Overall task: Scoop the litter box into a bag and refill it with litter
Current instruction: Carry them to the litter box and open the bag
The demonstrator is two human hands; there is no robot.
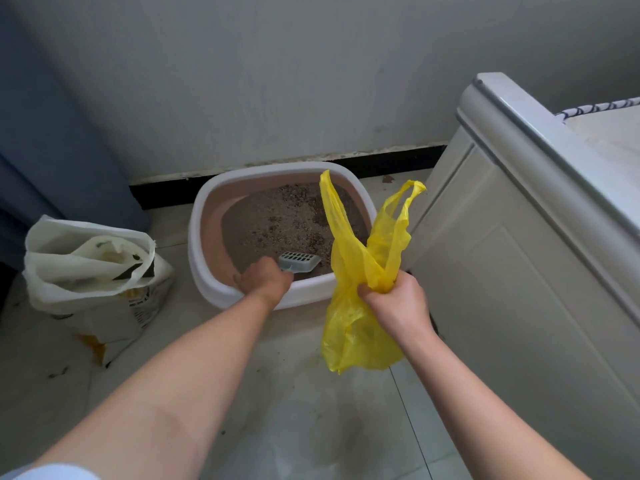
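A litter box [207, 216] with a white rim and pink inner wall stands on the floor against the wall, holding brownish litter [284, 220]. My left hand [265, 277] reaches over its near rim and grips the handle of a pale slotted scoop [300, 262] lying on the litter. To the right, my right hand [394, 297] grips a yellow plastic bag [356, 306] at its neck. The bag's two handles stick up above my fist and its body hangs below, in front of the box's right corner.
An opened white litter sack [90, 268] stands on the tiled floor left of the box. A cream cabinet [512, 271] rises close on the right. A blue curtain [45, 133] hangs at far left. Scattered grains dot the floor tiles [311, 393].
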